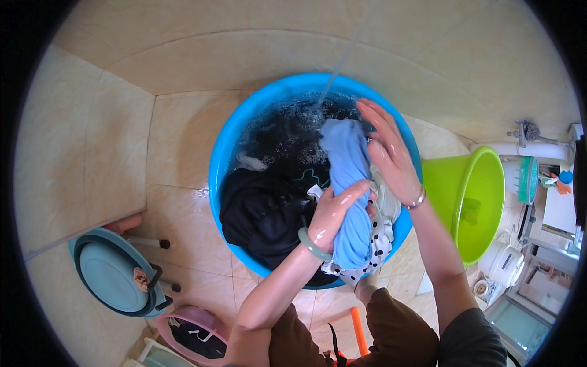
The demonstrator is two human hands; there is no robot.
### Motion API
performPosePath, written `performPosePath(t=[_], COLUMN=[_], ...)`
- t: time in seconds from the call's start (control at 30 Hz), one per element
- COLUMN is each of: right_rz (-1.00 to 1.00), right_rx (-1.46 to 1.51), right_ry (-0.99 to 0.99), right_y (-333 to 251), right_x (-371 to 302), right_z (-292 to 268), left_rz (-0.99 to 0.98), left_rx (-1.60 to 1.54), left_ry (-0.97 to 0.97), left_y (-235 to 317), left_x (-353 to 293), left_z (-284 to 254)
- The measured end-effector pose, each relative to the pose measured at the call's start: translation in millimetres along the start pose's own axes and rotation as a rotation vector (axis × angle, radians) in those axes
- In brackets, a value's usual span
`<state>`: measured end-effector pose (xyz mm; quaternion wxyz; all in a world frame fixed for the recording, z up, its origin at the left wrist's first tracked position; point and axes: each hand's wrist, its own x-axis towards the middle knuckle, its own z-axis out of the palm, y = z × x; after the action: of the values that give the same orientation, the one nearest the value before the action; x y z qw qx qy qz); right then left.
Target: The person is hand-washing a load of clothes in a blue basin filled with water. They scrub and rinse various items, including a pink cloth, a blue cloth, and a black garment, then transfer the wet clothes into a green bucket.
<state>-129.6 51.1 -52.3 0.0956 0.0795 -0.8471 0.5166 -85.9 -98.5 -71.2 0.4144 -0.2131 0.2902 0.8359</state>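
A big round blue tub (221,137) holds water and wet laundry. My left hand (333,217), with a pale green bangle at its wrist, is wrapped round a light blue cloth (353,235) that lies lengthwise over the heap. Beside the cloth's upper part my right hand (391,156) is raised with fingers stretched out, a metal bracelet at its wrist. Whether its fingers touch the cloth I cannot tell. Black clothing (263,211) fills the tub's left side. White fabric with black dots (382,241) lies under the blue cloth at the right.
A thin water stream (339,64) falls into the tub's far side. To the right lies a lime green bucket (465,202) on its side, near a white container (501,262). At the left are teal basins (113,275) and a pink basin (195,315) holding dark cloth. Tiled walls stand behind.
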Motion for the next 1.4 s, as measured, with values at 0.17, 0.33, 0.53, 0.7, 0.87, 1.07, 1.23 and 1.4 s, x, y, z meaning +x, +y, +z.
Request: performPosePath(t=[0.17, 0.33, 0.53, 0.7, 0.87, 1.07, 1.23, 1.4], right_rz=[-0.617, -0.826, -0.173, 0.634, 0.877, 1.063, 1.119, 1.064], right_rx=[-0.246, -0.247, 0.683, 1.316, 1.416, 1.188, 1.039, 0.939], right_ry=[-0.42, -0.262, 0.127, 0.243, -0.087, -0.364, -0.418, -0.52], right_y=[-67, -69, -40, -16, 10, 19, -9, -19], right_x=[-30, -43, -32, -40, -34, -25, -19, -17], right_z=[-31, -9, 8, 12, 16, 11, 8, 10], left_rz=[-0.14, 0.069, 0.353, 0.916, 0.85, 1.476, 1.648, 1.706], left_rx=[-0.604, -0.742, -0.271, 0.358, 0.427, 1.421, 1.485, 1.552], left_ry=[-0.152, -0.158, -0.12, 0.01, -0.245, -0.418, -0.469, -0.608], left_y=[31, 25, 16, 9, -10, 1, -12, -21], left_x=[-31, -37, -26, -11, -4, -18, -16, -11], left_z=[21, 24, 30, 25, -1, 26, 34, 27])
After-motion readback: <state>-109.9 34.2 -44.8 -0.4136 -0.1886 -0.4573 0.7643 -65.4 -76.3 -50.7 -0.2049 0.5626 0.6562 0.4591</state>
